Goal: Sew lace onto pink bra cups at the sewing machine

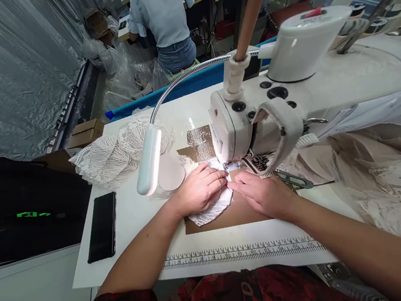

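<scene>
Under the needle area of a white sewing machine lies a small piece of white lace fabric. My left hand rests flat on the lace, fingers stretched toward the presser foot. On the right, my right hand has its fingers curled and pinched at the lace's edge, close to the left fingertips. Both hands are over a brown sheet on the table. The needle tip and the fabric under my left palm are hidden. Beside my right hand lies a pair of thread snips.
A lit lamp on a bent metal neck hangs left of my hands. White lace is heaped at the back left, and more lace at the right. A phone and a printed ruler are nearer. Another person sits ahead.
</scene>
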{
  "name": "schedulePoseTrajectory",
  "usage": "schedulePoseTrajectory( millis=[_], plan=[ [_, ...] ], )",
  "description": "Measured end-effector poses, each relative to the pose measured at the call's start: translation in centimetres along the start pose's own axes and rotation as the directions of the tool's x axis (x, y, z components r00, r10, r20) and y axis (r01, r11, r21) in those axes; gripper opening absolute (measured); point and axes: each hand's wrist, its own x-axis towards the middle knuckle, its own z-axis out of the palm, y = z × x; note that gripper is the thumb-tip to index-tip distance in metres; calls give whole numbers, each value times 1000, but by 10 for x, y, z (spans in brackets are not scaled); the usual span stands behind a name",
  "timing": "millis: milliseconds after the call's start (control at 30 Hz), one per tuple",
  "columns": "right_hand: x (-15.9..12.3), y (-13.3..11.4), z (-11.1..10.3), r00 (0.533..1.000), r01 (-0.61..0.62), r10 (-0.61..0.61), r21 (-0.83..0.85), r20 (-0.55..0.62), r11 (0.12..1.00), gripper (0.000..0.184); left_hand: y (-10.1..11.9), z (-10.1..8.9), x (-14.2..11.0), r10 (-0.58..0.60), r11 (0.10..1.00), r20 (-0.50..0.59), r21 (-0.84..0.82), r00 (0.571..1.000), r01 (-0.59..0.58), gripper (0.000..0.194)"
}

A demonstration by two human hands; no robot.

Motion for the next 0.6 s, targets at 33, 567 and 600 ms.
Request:
schedulePoseTrajectory(
  millis=[33, 567, 600],
  plan=[
    [0, 1, 2, 1000, -7, 7, 0, 0, 1000, 33, -1, 0, 0, -3, 1000, 6, -4, 1000, 3, 26],
    [3, -1, 6, 996, -68, 62, -102, -63, 992, 39, 2, 2, -5, -22, 998, -40, 50, 999, 24, 32],
    [3, -1, 7, 996, -55, 46, -112, -77, 992, 39, 2, 2, -6, -16, 998, -47, 60, 999, 19, 32]
  ],
)
